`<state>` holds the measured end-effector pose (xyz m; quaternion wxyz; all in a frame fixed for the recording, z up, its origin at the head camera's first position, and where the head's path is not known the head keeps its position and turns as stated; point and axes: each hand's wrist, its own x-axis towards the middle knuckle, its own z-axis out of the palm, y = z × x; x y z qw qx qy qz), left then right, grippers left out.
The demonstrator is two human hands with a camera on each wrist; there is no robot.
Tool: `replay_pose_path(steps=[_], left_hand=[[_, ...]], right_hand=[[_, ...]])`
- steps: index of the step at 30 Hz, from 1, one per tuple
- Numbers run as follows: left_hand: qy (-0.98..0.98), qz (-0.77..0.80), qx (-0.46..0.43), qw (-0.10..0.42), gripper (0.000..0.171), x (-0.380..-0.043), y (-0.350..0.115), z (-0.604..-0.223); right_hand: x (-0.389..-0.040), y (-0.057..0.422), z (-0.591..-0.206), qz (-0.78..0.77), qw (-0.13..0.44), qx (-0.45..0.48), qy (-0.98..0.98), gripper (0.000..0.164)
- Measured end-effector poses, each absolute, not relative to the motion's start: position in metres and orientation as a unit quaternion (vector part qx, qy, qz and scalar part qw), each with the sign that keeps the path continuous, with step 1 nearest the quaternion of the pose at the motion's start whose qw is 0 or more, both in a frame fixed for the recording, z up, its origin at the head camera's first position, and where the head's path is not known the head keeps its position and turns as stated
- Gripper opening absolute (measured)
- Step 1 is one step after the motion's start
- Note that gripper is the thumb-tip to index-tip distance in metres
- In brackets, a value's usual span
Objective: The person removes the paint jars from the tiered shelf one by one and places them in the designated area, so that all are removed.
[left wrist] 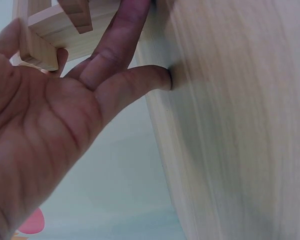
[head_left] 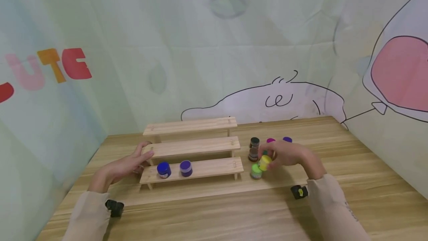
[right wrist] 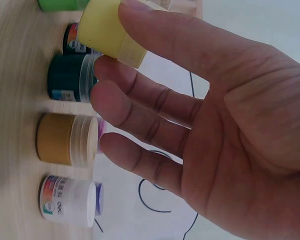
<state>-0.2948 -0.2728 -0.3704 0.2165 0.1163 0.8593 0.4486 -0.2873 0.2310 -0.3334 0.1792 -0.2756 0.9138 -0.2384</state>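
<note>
My left hand (head_left: 128, 164) pinches the left end of the middle board of a three-step wooden display rack (head_left: 197, 147). In the left wrist view, the board's end sits between thumb and index finger, and other fingertips reach down to the table. A blue paint jar (head_left: 164, 170) and a purple paint jar (head_left: 185, 168) stand on the lowest board. With thumb and fingers, my right hand (head_left: 287, 153) holds a yellow paint jar (right wrist: 102, 27), tilted, just above and beside a light green paint jar (head_left: 256, 172). The remaining right fingers are loosely bent, holding nothing.
Right of the rack stand more jars: black (head_left: 255, 142), brown (head_left: 253, 154), magenta (head_left: 271, 140) and purple (head_left: 287, 139). Dark green (right wrist: 67, 77), ochre (right wrist: 55, 139) and white (right wrist: 65, 200) jars show below the right hand. A printed curtain (head_left: 200, 66) hangs behind the wooden table (head_left: 200, 215).
</note>
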Motion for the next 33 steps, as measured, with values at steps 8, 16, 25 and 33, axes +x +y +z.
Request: replay_pose_path(steps=[8, 16, 25, 33], left_hand=[[0.86, 0.447, 0.112, 0.218, 0.065, -0.296, -0.274, -0.372], [0.859, 0.449, 0.112, 0.219, 0.064, -0.296, -0.275, -0.372], [0.859, 0.449, 0.11, 0.219, 0.065, -0.297, -0.275, -0.373], [0.861, 0.446, 0.113, 0.217, 0.063, -0.296, -0.273, -0.371]], right_hand=[[-0.293, 0.243, -0.34, -0.261, 0.189, -0.263, 0.909, 0.034], [-0.292, 0.247, -0.344, -0.264, 0.209, -0.22, 0.916, 0.031], [-0.289, 0.24, -0.343, -0.204, 0.226, -0.201, 0.931, 0.031], [-0.289, 0.239, -0.345, -0.194, 0.244, -0.187, 0.932, 0.031]])
